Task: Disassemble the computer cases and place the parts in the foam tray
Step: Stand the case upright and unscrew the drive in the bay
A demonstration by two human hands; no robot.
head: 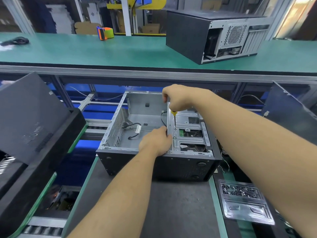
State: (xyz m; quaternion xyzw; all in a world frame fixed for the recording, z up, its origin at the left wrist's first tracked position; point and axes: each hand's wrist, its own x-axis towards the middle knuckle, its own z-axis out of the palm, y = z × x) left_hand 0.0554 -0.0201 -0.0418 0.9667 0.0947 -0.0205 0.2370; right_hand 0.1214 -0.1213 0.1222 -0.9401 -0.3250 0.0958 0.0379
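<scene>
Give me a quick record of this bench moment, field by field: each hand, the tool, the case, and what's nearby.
right hand: grips screwdriver, tip down on drive cage
left hand: grips the cage's edge
open case: side panel off, main bay mostly bare, loose cables
second case: on green bench behind
clear tray: right of case, holds small dark parts
tape dispenser: on far bench

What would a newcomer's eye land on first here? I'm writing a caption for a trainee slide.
First, the open computer case at centre, where the right hand grips a yellow-handled screwdriver standing upright on the metal drive bracket, while the left hand holds the bracket's edge. Next, a closed second case lies on the green bench at upper right, and a clear plastic tray of screws sits at lower right.
</scene>
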